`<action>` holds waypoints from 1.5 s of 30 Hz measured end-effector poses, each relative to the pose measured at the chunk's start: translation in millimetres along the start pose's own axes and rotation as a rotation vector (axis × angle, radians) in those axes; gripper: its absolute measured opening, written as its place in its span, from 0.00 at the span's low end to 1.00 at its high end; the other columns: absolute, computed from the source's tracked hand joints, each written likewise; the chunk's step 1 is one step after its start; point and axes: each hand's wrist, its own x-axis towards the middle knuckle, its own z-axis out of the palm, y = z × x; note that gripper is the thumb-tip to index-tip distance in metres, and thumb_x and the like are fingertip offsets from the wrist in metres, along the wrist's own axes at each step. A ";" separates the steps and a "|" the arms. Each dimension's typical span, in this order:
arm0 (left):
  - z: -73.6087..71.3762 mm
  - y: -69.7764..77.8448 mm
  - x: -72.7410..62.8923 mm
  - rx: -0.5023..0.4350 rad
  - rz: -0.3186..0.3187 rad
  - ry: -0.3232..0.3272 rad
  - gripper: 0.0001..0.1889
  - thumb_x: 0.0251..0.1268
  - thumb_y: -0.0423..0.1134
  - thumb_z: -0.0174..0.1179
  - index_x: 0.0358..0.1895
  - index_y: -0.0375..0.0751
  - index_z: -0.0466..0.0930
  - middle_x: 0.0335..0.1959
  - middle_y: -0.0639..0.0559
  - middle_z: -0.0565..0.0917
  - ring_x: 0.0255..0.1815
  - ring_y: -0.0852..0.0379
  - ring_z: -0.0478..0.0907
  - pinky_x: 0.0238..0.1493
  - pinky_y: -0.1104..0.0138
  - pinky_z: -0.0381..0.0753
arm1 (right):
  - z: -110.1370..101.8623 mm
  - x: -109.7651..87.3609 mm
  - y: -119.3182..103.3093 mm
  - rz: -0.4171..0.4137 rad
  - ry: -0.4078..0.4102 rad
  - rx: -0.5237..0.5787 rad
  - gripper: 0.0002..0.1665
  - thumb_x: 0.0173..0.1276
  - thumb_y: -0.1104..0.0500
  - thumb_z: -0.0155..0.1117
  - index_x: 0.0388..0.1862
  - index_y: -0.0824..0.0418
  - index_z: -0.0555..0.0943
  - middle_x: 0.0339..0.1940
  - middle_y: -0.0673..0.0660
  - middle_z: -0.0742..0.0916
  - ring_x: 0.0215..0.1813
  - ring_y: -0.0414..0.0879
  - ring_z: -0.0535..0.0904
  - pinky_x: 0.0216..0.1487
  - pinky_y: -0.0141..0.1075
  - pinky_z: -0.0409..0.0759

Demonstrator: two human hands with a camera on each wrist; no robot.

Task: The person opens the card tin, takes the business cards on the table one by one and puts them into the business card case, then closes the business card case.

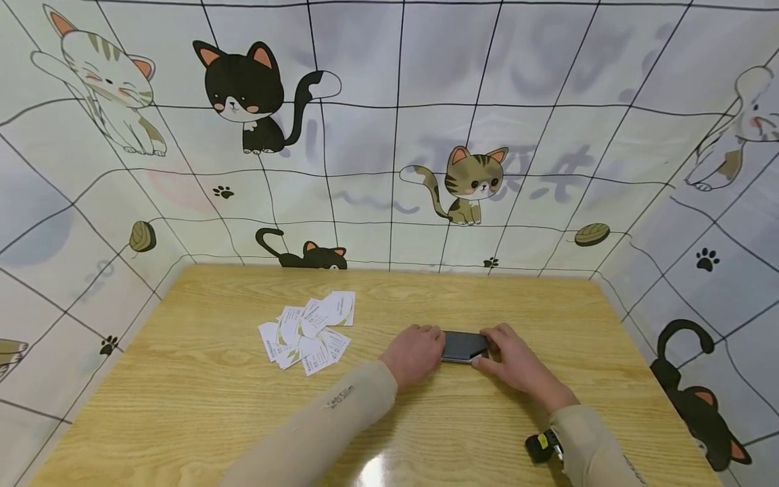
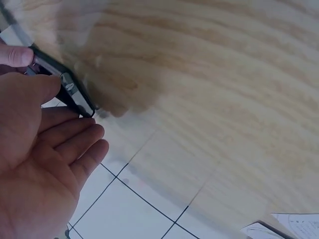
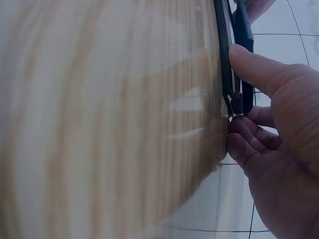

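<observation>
A flat dark card case (image 1: 464,345) with a shiny metal edge lies on the wooden table, between both hands. The left hand (image 1: 415,353) holds its left end; in the left wrist view, thumb and index finger pinch the case (image 2: 75,92) while the other fingers extend beside it. At the right end, the right hand (image 1: 514,358) has its thumb on the near edge and fingers at the far edge. The right wrist view shows that thumb pressing the metal side of the case (image 3: 234,64), with a narrow gap beside the dark cover (image 3: 244,35). The contents are hidden.
Several white printed cards (image 1: 307,331) lie spread and overlapping on the table (image 1: 182,406), left of the hands. A small black block with a yellow patch (image 1: 538,446) sits by the right wrist. Cat-patterned sheeting (image 1: 365,155) encloses the table at the back and sides.
</observation>
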 end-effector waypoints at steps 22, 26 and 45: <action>-8.1 -19.7 9.0 -0.359 -0.059 0.037 0.11 0.81 0.45 0.56 0.46 0.48 0.87 0.41 0.56 0.89 0.41 0.61 0.86 0.43 0.68 0.85 | -10.2 4.8 13.3 0.012 0.090 0.149 0.16 0.75 0.63 0.65 0.58 0.67 0.84 0.46 0.56 0.85 0.44 0.46 0.82 0.44 0.39 0.81; -10.6 -24.3 9.6 -0.442 -0.091 0.076 0.10 0.81 0.43 0.56 0.41 0.46 0.87 0.38 0.55 0.89 0.40 0.59 0.87 0.43 0.67 0.85 | -9.4 7.0 14.1 0.049 0.100 0.139 0.13 0.76 0.63 0.64 0.56 0.65 0.86 0.46 0.56 0.87 0.45 0.47 0.81 0.45 0.42 0.81; -11.3 -29.4 20.5 -0.876 -0.290 0.030 0.18 0.84 0.38 0.49 0.28 0.44 0.75 0.19 0.57 0.68 0.23 0.59 0.66 0.39 0.66 0.73 | -2.1 15.8 10.9 0.134 0.163 0.262 0.11 0.77 0.65 0.62 0.51 0.70 0.86 0.33 0.57 0.88 0.33 0.45 0.85 0.36 0.34 0.84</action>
